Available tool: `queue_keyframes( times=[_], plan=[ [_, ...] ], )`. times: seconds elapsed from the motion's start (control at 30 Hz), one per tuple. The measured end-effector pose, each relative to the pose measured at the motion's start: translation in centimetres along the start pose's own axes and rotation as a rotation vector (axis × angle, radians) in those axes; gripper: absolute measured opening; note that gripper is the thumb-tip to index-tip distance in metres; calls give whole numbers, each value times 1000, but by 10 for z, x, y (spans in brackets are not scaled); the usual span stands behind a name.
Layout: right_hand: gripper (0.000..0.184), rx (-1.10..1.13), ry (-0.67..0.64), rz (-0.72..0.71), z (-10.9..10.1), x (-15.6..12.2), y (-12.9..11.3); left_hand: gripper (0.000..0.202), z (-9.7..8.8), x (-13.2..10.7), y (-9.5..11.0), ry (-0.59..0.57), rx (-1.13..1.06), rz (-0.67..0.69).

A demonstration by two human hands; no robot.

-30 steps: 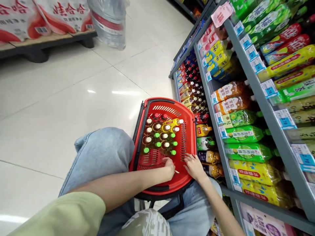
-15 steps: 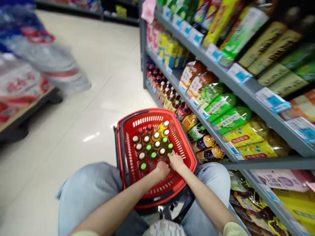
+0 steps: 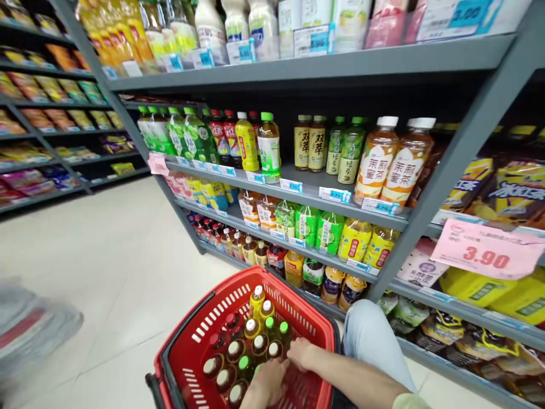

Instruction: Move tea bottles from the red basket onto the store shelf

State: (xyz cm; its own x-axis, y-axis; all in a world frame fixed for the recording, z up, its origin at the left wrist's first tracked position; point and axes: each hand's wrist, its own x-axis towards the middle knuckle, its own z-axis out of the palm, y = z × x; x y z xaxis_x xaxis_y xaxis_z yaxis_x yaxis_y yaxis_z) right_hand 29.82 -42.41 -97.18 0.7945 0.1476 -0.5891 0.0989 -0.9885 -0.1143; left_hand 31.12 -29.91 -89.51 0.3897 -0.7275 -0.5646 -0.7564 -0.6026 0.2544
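Observation:
A red shopping basket [image 3: 179, 363] stands in front of me with upright drink bottles grouped in it. Their caps are white, green and red; a yellow bottle [image 3: 256, 301] is at the far end. Both my hands reach down into the basket's near right part. My left hand [image 3: 268, 382] has its fingers curled in beside the white-capped bottles, and what they hold is hidden. Close to it, my right hand [image 3: 303, 353] is bent inward just below a green-capped bottle [image 3: 284, 335]. Its fingertips are hidden, so its grip on any bottle cannot be made out.
A grey shelf unit [image 3: 298, 72] filled with bottled drinks rises just beyond the basket. My knee [image 3: 372, 341] is beside the basket, near the lower shelves. A pink price sign [image 3: 489, 250] hangs at the right. Blurred plastic-wrapped goods [image 3: 34, 329] sit at the left.
My view has swung up and right, toward the shelves, so the basket now sits lower in the picture. Both hands stay inside the basket among the bottles, still close together.

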Motion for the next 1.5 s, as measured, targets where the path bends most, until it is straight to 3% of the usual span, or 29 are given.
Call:
queue_keyframes(
  times=[0.1,0.23,0.33,0.43,0.53,0.6,0.73,0.83,0.97,1.07,1.17,1.27,1.33,1.4,1.5],
  plan=[
    [30,24,35,-11,-5,-3,-1,59,-9,-12,-9,0,71,-69],
    [31,112,118,-39,-13,-23,-3,82,-7,-30,-25,47,14,-180],
    [28,302,221,-179,-26,-48,2,108,3,-40,-33,183,-178,-223],
    [26,515,367,-401,-46,-72,12,121,11,-44,-30,367,-508,-103],
    [26,787,491,-558,-70,-92,23,113,9,-45,-18,432,-750,26],
    [26,1025,480,-632,-85,-100,29,98,2,-45,-9,443,-804,48],
    [27,1422,451,-617,-110,-109,45,77,-18,-46,10,485,-881,105],
    [27,1508,527,-658,-127,-115,57,84,-25,-47,24,520,-976,109],
    [34,1480,469,-704,-137,-124,61,86,-23,-47,32,609,-1038,95],
    [43,1607,523,-548,-130,-123,52,81,-17,-51,31,613,-1187,112],
    [46,1667,598,-447,-110,-118,33,76,-15,-60,32,607,-1473,128],
    [49,1635,463,-513,-87,-116,3,78,-26,-72,33,660,-1736,103],
    [53,1625,295,-577,-75,-120,-21,77,-40,-79,30,792,-1802,100],
    [60,1662,174,-604,-69,-126,-45,77,-54,-84,23,850,-1878,147],
    [68,1769,174,-574,-70,-135,-70,79,-68,-89,16,866,-2024,283]
  ],
)
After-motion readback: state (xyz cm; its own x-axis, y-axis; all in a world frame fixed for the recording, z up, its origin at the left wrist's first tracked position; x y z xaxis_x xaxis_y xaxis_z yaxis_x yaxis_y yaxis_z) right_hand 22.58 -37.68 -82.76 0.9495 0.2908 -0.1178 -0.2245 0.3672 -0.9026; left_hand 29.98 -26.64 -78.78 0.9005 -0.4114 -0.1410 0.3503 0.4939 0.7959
